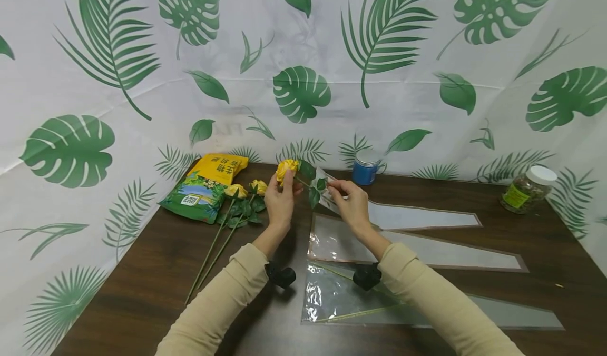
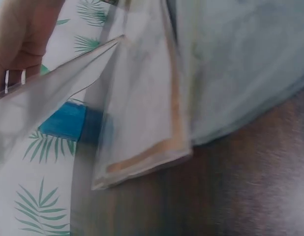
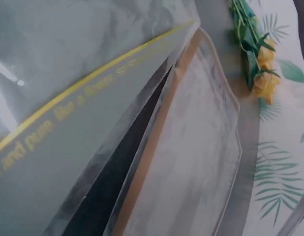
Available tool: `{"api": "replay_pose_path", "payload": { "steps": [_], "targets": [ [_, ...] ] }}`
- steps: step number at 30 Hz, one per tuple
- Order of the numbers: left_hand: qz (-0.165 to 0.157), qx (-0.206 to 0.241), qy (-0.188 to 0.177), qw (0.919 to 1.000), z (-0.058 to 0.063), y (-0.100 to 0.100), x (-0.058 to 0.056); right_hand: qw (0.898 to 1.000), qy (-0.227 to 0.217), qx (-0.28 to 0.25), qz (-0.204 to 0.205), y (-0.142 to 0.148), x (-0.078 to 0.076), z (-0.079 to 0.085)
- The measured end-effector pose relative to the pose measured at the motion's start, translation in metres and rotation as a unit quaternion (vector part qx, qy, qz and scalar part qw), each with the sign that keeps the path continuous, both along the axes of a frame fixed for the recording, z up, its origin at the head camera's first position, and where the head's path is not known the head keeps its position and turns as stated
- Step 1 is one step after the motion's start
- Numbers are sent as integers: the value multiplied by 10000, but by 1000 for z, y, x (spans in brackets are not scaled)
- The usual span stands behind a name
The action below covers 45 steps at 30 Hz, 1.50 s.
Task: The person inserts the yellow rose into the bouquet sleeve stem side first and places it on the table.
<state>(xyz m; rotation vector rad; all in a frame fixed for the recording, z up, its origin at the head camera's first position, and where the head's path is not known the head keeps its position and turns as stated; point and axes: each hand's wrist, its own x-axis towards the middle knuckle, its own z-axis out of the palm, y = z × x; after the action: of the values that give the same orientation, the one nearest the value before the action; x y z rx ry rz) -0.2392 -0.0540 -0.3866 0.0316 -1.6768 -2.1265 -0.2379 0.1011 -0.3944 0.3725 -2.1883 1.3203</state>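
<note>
At the table's far middle, my left hand point(image 1: 278, 203) holds a yellow artificial-looking rose point(image 1: 285, 165) by its bloom, thumb against the petals. Green leaves point(image 1: 315, 193) hang from its stem, over the open end of a clear bouquet sleeve point(image 1: 422, 217). My right hand point(image 1: 352, 204) pinches that sleeve's edge close to the leaves. How much of the stem is inside the sleeve cannot be made out. In the left wrist view, a hand point(image 2: 26, 37) at the upper left grips a lifted sleeve edge.
Two more yellow roses point(image 1: 235, 191) lie at left beside a green-and-yellow bag point(image 1: 196, 190). Two flat sleeves point(image 1: 327, 240) lie nearer, the closest having yellow lettering point(image 3: 68, 110). A blue jar point(image 1: 364, 170) stands behind; a white-lidded jar point(image 1: 524, 191) is far right.
</note>
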Motion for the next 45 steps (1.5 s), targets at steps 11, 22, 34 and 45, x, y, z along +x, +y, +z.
{"api": "replay_pose_path", "payload": {
  "steps": [11, 22, 34, 45],
  "targets": [
    [187, -453, 131, 9987, 0, 1, -7, 9996, 225, 121, 153, 1, 4, -4],
    [279, -2228, -298, 9740, -13, 1, 3, 9993, 307, 190, 52, 3, 1, -4],
    [-247, -3178, 213, 9476, -19, 1, 3, 9992, 280, 258, 77, 3, 2, -5],
    [-1111, -3702, -52, 9223, -19, 3, 8, 9981, 440, 430, -82, 2, -2, -5]
  ]
}}
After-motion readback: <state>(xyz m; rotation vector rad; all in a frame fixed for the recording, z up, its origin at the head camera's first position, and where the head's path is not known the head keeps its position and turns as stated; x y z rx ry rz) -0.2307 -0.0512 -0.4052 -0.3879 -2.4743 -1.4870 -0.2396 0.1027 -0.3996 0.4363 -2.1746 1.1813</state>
